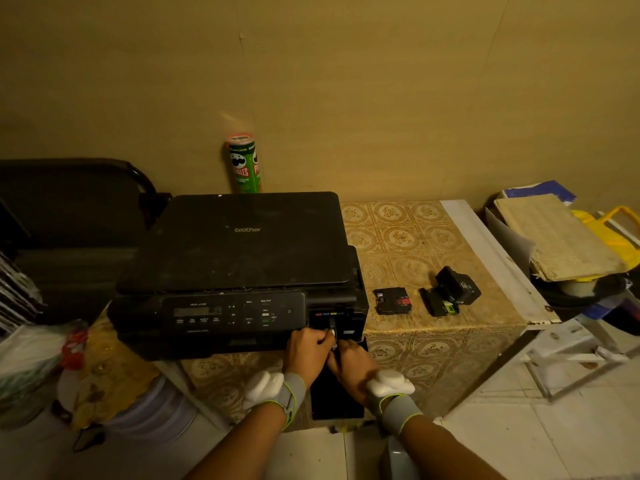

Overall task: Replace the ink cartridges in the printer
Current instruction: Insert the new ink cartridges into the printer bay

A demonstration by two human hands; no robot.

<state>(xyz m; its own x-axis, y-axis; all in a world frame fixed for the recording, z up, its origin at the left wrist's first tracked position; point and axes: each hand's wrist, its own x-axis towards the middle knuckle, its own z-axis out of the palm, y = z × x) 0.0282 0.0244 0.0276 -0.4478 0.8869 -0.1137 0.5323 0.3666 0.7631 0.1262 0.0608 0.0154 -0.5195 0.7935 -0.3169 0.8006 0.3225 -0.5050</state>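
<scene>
A black Brother printer (239, 258) sits on a low table with a gold patterned cloth (408, 237). Its cartridge bay (334, 318) at the front right stands open, with the door (337, 393) hanging down. My left hand (308, 351) and my right hand (351, 362) meet at the bay, pinching a slim cartridge (333, 332) that sticks out of a slot. Loose on the cloth to the right lie a cartridge with a red label (393, 300), one with a green tab (439, 302) and a bulkier black one (458, 285).
A green crisp tube (245, 163) stands against the wall behind the printer. A dark chair (69, 216) is at the left, bags and clutter (41, 355) below it. Stacked papers and a yellow bag (561, 237) sit at the right, white tiled floor in front.
</scene>
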